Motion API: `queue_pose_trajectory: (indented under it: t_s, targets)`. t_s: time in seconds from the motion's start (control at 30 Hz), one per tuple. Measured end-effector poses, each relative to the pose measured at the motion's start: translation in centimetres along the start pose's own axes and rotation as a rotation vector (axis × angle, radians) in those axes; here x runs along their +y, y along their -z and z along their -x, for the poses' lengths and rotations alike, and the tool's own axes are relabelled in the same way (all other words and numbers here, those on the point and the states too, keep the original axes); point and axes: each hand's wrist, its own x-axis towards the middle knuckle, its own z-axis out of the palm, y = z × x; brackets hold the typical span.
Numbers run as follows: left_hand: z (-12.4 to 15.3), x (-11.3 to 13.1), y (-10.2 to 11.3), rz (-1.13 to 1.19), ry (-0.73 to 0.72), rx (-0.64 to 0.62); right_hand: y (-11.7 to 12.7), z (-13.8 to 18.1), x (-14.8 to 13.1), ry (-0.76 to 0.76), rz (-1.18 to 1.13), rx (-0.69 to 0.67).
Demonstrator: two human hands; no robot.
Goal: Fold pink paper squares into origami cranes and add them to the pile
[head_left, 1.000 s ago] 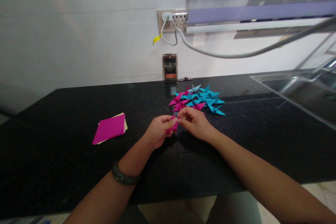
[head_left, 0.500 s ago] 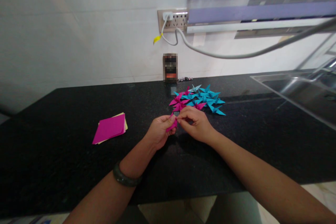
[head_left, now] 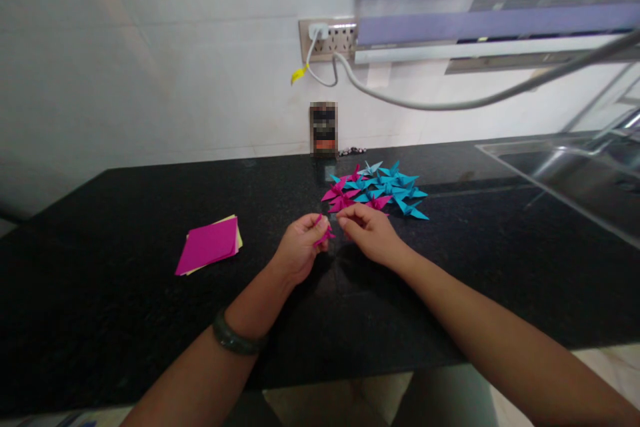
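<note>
Pinched between the thumb and fingers of my left hand is a small folded pink origami paper, with pointed tips sticking out; the fingers cover part of it. Just to its right is my right hand, a small gap away from the paper. Its fingers are loosely curved and slightly apart, with nothing visible in them. Beyond the hands lies a cluster of several paper cranes: blue ones, pink ones and one pale blue crane.
A stack of square paper, pink on top with yellow beneath, lies left on the black countertop. A small dark box with a blurred front stands against the wall beside a beaded string. At right is a metal sink.
My right hand has let go of the pink paper and drawn slightly away from it. My left hand has shifted a little left and turned the paper, its points showing more.
</note>
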Motion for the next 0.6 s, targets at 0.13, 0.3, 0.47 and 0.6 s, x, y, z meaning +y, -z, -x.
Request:
queue_pose_trajectory:
  t_s: [0.13, 0.3, 0.47, 0.6]
  targets:
    - [0.06, 0.10, 0.15, -0.026, 0.022, -0.127, -0.07, -0.16, 0.06, -0.324, -0.297, -0.222]
    - [-0.17, 0.13, 0.26, -0.042, -0.033, -0.018, 0.13, -0.24, -0.14, -0.348, -0.405, -0.217]
    - [-0.37, 0.14, 0.32, 0.002, -0.016, 0.045, 0.19, -0.55, 0.04, -0.424, -0.432, -0.059]
    - [-0.45, 0.02, 0.46, -0.034, 0.043, 0.028, 0.15, -0.45, 0.06, -0.447, -0.417, -0.111]
